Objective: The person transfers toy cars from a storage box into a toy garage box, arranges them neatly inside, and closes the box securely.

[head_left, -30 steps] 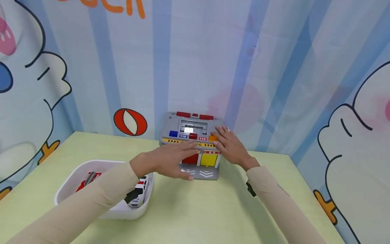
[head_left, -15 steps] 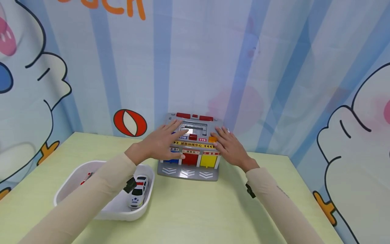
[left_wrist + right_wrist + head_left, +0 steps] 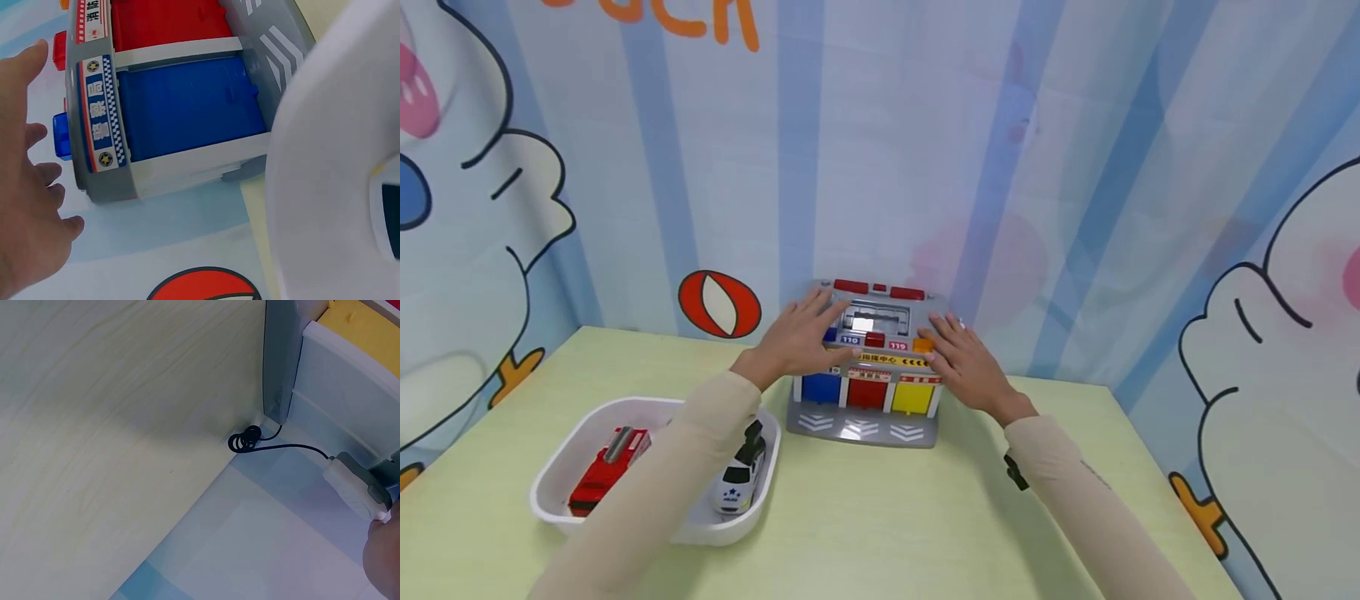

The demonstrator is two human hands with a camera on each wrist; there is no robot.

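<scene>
A grey toy garage (image 3: 862, 427) stands at the table's back edge, its blue door (image 3: 822, 388), red door (image 3: 867, 393) and yellow door (image 3: 913, 397) all down. My left hand (image 3: 799, 337) lies over the garage's left top corner, fingers spread, by the blue button (image 3: 830, 335). In the left wrist view the left hand (image 3: 28, 169) is beside the blue door (image 3: 190, 106). My right hand (image 3: 967, 362) rests with extended fingers on the right top, by the orange button (image 3: 922, 344). Only a bit of the right hand (image 3: 382, 550) shows in the right wrist view.
A white tray (image 3: 542, 492) at front left holds a red toy truck (image 3: 601, 479) and a white police car (image 3: 735, 486), partly under the left sleeve. A coiled black cord (image 3: 245, 439) with a white piece (image 3: 355, 489) lies at the garage's right side. A printed curtain (image 3: 880, 150) hangs behind.
My left hand has moved from in front of the garage up and back to its left top, uncovering the doors and the red truck. My right hand has barely moved.
</scene>
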